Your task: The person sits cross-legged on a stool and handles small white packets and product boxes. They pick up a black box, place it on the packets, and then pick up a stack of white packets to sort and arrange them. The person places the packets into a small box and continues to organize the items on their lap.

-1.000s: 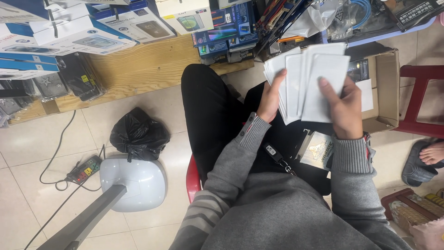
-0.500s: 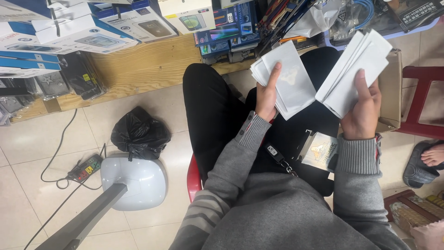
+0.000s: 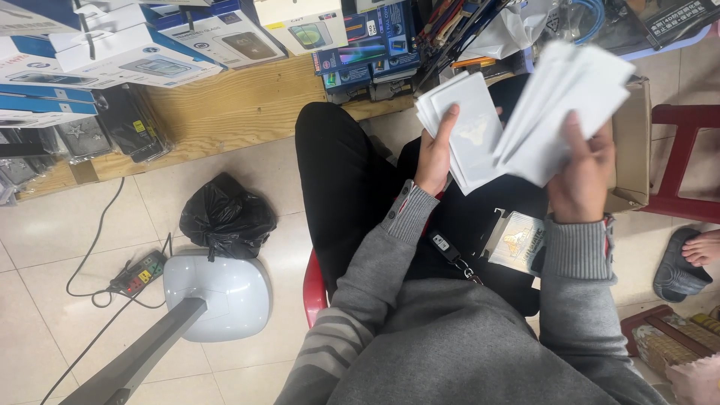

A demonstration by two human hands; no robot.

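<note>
My left hand (image 3: 437,154) holds a small stack of flat white packets (image 3: 463,124) above my lap, thumb across the top one. My right hand (image 3: 581,176) grips a larger fanned stack of the same white packets (image 3: 570,101), held higher and to the right. The two stacks overlap slightly at their inner edges. I sit on a red stool (image 3: 315,289) in black trousers and a grey sweater. A clear-wrapped card packet (image 3: 517,241) and a car key fob (image 3: 442,244) rest on my lap.
An open cardboard box (image 3: 634,142) stands behind my right hand. A low wooden shelf (image 3: 217,112) carries boxed goods. On the tiled floor are a black plastic bag (image 3: 227,217), a power strip (image 3: 137,274), a white stand base (image 3: 217,292), and a red stool (image 3: 686,161). Another person's foot (image 3: 701,247) shows at right.
One fanned stack held by both hands has been split in two. My right hand has carried the larger part up and to the right, while my left keeps the smaller part.
</note>
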